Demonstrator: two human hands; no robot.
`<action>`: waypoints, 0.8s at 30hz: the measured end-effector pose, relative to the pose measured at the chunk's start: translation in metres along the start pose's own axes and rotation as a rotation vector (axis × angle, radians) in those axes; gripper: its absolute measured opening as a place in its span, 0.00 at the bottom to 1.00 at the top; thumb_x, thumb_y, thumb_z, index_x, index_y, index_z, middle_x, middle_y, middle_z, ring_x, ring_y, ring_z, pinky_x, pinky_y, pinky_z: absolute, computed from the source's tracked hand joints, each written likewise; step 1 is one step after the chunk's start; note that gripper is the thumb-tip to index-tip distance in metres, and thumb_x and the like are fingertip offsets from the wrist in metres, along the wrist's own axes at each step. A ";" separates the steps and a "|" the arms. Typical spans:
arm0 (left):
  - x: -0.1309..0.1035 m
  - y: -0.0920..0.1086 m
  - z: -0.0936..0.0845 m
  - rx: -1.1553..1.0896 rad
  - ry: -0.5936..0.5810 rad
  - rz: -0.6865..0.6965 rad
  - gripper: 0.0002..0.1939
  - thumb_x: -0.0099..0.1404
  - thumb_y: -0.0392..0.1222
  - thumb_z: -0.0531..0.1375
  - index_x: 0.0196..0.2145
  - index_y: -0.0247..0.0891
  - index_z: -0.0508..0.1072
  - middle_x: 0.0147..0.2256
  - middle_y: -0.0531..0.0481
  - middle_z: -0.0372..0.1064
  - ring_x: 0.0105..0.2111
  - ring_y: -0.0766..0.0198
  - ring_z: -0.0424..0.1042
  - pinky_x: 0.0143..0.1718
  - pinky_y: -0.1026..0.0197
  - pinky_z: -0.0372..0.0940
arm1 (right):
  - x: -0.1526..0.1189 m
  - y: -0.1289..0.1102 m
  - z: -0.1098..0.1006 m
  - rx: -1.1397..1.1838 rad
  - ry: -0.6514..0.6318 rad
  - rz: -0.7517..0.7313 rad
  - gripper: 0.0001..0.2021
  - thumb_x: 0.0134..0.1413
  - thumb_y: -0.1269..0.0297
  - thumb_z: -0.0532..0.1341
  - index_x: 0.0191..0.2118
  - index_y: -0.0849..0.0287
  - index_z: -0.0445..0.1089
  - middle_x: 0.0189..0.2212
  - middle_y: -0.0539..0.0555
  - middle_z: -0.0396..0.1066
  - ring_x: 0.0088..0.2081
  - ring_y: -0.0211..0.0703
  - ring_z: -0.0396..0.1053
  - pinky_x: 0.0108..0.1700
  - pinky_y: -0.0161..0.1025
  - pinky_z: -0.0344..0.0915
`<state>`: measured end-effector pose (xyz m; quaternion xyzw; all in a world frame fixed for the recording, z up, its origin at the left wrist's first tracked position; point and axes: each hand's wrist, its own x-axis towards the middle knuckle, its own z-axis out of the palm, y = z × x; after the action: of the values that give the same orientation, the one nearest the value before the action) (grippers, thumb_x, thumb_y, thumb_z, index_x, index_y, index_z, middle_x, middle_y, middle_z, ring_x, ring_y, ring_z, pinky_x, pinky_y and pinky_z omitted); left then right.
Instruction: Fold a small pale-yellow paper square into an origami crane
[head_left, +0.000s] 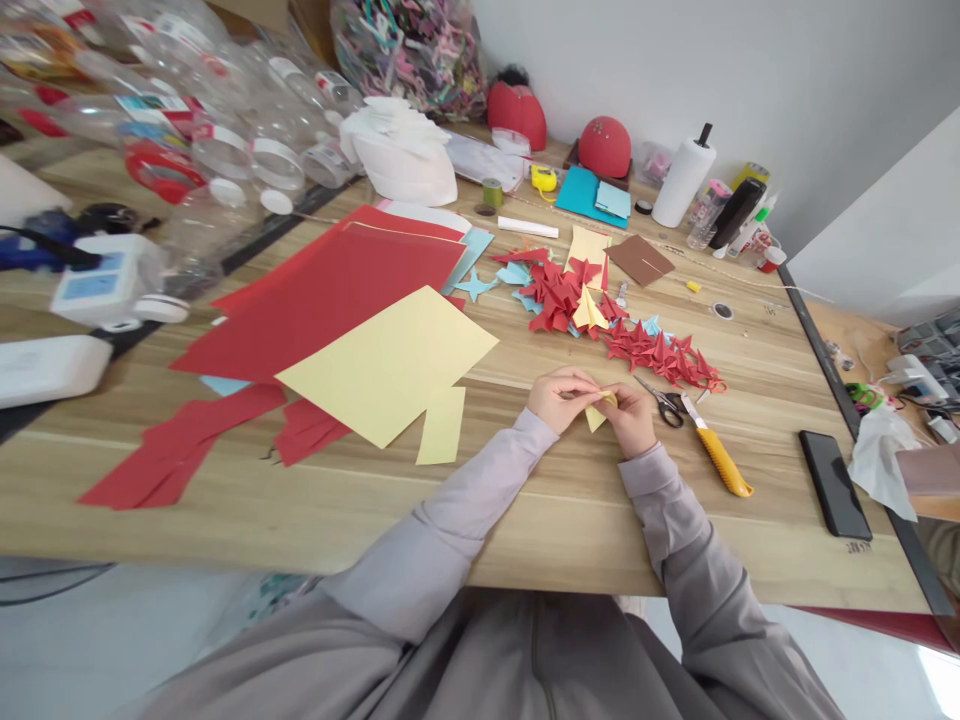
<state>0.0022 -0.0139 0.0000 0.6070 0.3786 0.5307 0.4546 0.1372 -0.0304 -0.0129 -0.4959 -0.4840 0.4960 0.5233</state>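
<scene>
Between my two hands is a small piece of folded yellow paper (595, 418), its lower corner pointing down over the table. My left hand (561, 397) pinches it from the left. On the other side my right hand (631, 415) grips its upper right part, and the fingers cover much of the paper. Just right of my right hand lie scissors (670, 408) with dark handles and a yellow utility knife (721, 455). Beyond my hands are a pile of folded red paper stars (559, 295), some blue ones, and a yellow folded piece (589, 309).
Large red sheets (330, 290), a yellow sheet (390, 365) and a yellow strip (442, 425) lie to the left, with red strips (180, 450) nearer the edge. A phone (834, 485) rests at right. Plastic bottles (225, 150) crowd the back left.
</scene>
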 end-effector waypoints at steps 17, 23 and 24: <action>0.001 -0.004 0.000 -0.146 0.002 0.078 0.04 0.47 0.38 0.66 0.21 0.37 0.75 0.25 0.49 0.70 0.28 0.65 0.69 0.31 0.62 0.65 | -0.001 0.005 0.000 -0.228 -0.056 -0.151 0.04 0.42 0.65 0.63 0.26 0.60 0.70 0.23 0.50 0.70 0.26 0.37 0.65 0.30 0.35 0.61; 0.002 -0.002 0.000 -0.182 0.002 0.056 0.06 0.45 0.39 0.67 0.19 0.36 0.74 0.23 0.50 0.69 0.26 0.66 0.68 0.28 0.63 0.64 | -0.002 0.005 0.001 -0.237 -0.075 -0.137 0.05 0.43 0.64 0.62 0.26 0.60 0.69 0.22 0.50 0.69 0.25 0.37 0.64 0.29 0.35 0.61; 0.002 -0.001 0.001 -0.184 0.007 0.044 0.07 0.45 0.39 0.67 0.18 0.36 0.73 0.23 0.50 0.68 0.26 0.67 0.68 0.28 0.63 0.63 | -0.002 0.005 0.001 -0.240 -0.075 -0.138 0.05 0.43 0.64 0.62 0.26 0.60 0.69 0.22 0.50 0.69 0.25 0.38 0.65 0.29 0.36 0.61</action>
<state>0.0031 -0.0118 -0.0006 0.5689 0.3164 0.5753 0.4952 0.1356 -0.0323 -0.0179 -0.5016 -0.5919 0.4155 0.4748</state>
